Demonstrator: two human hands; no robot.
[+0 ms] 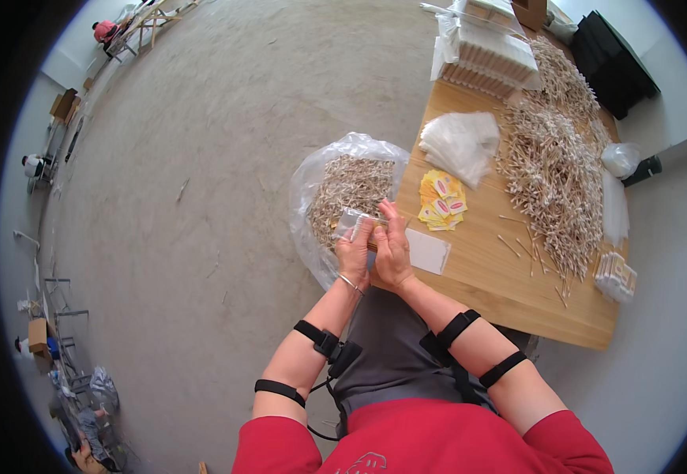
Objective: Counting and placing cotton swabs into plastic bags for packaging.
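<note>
My left hand (353, 254) is closed on a small clear plastic bag (347, 222), thumb on top. My right hand (392, 251) presses against the bag's other end, its fingers partly stretched. What the bag contains is mostly covered by my hands. Just beyond and below them, a large clear plastic sack (304, 212) stands by the table edge, filled with loose cotton swabs (349, 186). To the right of my hands a white card (428, 251) lies at the table's near left edge. Behind it is a spread of yellow and white printed cards (442, 201).
On the wooden table (501, 296) lie a long heap of cotton swabs (553, 166), flat clear bags (462, 142) and filled packs (615, 276). Stacked packs (489, 59) stand at the far end, near a black container (613, 65). People work far off along the left wall.
</note>
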